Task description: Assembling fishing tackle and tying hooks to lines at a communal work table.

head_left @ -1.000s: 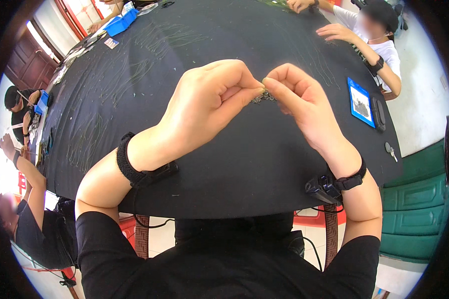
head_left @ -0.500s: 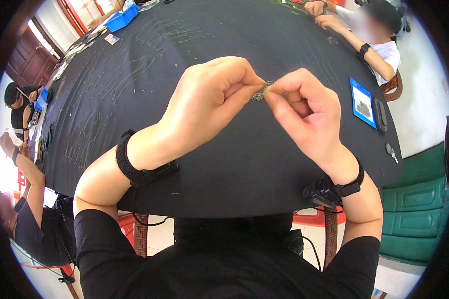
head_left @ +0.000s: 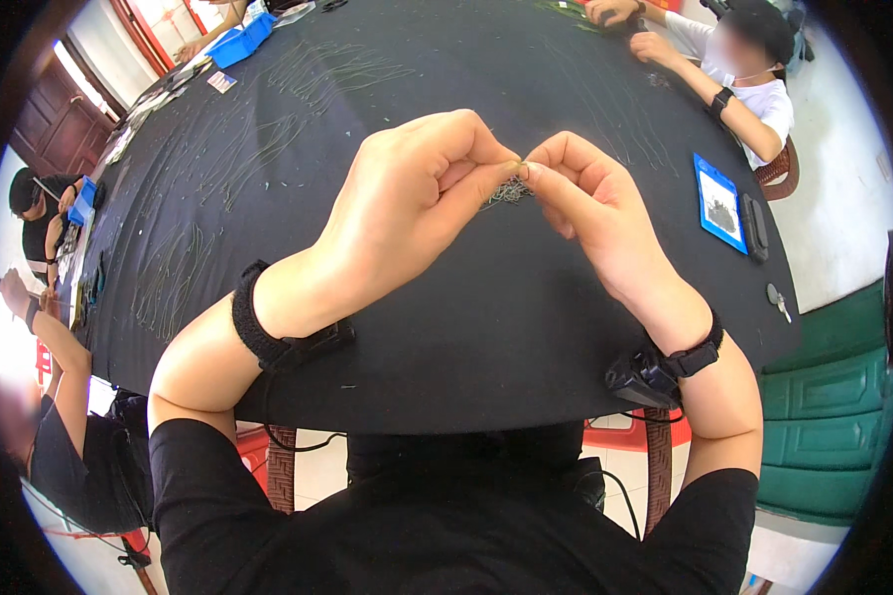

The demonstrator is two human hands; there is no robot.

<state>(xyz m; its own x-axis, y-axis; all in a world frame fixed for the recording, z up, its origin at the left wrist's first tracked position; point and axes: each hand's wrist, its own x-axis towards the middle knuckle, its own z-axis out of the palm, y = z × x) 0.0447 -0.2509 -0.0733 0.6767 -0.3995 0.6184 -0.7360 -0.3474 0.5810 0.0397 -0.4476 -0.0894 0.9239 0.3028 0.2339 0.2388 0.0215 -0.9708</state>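
Observation:
My left hand (head_left: pixel 402 193) is raised over the table, thumb and forefinger pinched together at the fingertips. Facing it, my right hand (head_left: pixel 605 213) also pinches thumb and forefinger, and the tips of both hands meet or nearly meet. Whatever lies between them is too small to make out. Just behind and below the fingertips, a small heap of thin greyish strands or bits (head_left: pixel 510 191) rests on the black cloth; my fingers partly cover it.
Long thin green strands (head_left: pixel 337 74) lie across the black-covered table (head_left: pixel 446 347). At right are a blue-edged packet (head_left: pixel 719 203) with dark bits, a dark oblong case (head_left: pixel 754 228) and a key (head_left: pixel 779 300). A blue bin (head_left: pixel 240 42) stands far left. Other people sit around the edge.
My right hand has turned and its fingertips have come in against those of my left hand. More of the heap shows below them. My left hand has barely shifted.

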